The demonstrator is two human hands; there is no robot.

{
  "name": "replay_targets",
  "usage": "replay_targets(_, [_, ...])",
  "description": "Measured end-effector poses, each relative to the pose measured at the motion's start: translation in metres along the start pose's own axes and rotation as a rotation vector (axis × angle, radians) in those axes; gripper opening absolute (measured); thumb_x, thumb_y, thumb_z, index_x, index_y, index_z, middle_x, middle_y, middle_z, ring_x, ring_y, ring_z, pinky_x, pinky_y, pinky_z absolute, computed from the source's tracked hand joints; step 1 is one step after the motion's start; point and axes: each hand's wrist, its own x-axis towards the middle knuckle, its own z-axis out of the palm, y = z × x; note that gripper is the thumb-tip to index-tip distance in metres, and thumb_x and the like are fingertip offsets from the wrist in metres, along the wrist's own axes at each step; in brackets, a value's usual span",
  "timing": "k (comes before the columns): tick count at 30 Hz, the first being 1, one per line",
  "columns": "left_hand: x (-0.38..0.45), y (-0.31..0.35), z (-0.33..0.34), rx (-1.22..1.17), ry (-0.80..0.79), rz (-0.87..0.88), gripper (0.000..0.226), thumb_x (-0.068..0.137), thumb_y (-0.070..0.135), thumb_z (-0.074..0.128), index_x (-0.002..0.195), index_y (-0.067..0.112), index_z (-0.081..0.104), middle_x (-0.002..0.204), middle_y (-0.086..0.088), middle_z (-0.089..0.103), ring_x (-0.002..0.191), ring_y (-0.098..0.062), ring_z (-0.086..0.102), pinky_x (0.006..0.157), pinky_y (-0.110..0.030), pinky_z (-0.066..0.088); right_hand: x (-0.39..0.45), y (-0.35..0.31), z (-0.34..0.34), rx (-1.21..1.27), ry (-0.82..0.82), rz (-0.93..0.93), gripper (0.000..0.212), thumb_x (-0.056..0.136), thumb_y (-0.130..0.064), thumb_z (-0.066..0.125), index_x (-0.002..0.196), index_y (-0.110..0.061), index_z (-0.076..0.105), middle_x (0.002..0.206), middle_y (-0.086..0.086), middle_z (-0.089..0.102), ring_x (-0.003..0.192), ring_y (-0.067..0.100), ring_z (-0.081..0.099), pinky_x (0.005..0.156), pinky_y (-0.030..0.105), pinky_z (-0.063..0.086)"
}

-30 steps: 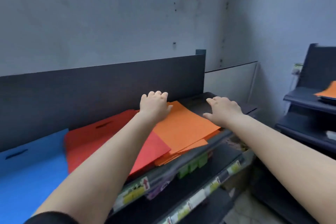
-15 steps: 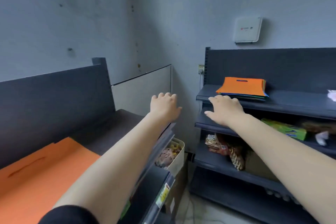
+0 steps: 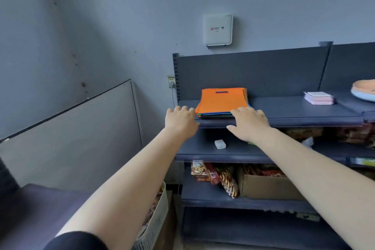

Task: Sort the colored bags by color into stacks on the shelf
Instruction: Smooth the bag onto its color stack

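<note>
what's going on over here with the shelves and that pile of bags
A person is reaching both hands toward a stack of colored bags on the top shelf of a dark rack. The left hand is at the shelf edge beside the stack, and the right hand is at its front corner. Both hands are open and hold nothing. An orange bag lies on top, with green and blue edges showing beneath, so this pile looks unsorted.

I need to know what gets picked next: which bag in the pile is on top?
The orange bag with the slot handle lies on top of the pile; the others show only as thin green and blue edges beneath it. Both the left hand and right hand are empty.
</note>
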Motion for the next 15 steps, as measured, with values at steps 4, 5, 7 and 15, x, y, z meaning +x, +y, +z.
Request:
replay_targets(4, [0.050,0.016,0.022,-0.010,-0.026,0.029,0.044,0.096,0.044,0.041,0.130,0.015,0.043,0.134,-0.006,0.048,0.126,-0.027,0.041,0.098,-0.038,0.032,0.040,0.028,0.020,-0.015,-0.021,0.029,0.044,0.096,-0.046,0.043,0.127,-0.016,0.046,0.127,0.005,0.050,0.122,0.026,0.042,0.098,0.041,0.034])
replay_targets(5, [0.062,0.020,0.028,-0.010,-0.028,0.033,0.044,0.096,0.044,0.041,0.130,0.015,0.043,0.134,-0.006,0.048,0.126,-0.027,0.041,0.098,-0.038,0.032,0.051,0.036,0.026,-0.018,-0.028,0.030,0.043,0.096,-0.045,0.043,0.127,-0.015,0.046,0.126,0.004,0.050,0.122,0.026,0.042,0.098,0.040,0.034])
replay_targets(7, [0.087,0.029,0.040,-0.013,-0.029,0.035,0.044,0.097,0.046,0.040,0.129,0.016,0.044,0.133,-0.005,0.049,0.125,-0.027,0.042,0.097,-0.039,0.033,0.073,0.050,0.038,-0.024,-0.036,0.025,0.044,0.096,-0.046,0.042,0.127,-0.015,0.045,0.127,0.005,0.049,0.123,0.026,0.041,0.097,0.040,0.034])
replay_targets(15, [0.176,0.067,0.099,-0.028,-0.093,0.007,0.043,0.097,0.048,0.037,0.125,0.016,0.046,0.128,-0.004,0.052,0.122,-0.027,0.044,0.095,-0.038,0.035,0.160,0.110,0.095,-0.002,-0.051,-0.012,0.046,0.099,-0.042,0.038,0.135,-0.015,0.041,0.136,0.006,0.045,0.129,0.027,0.037,0.100,0.041,0.032])
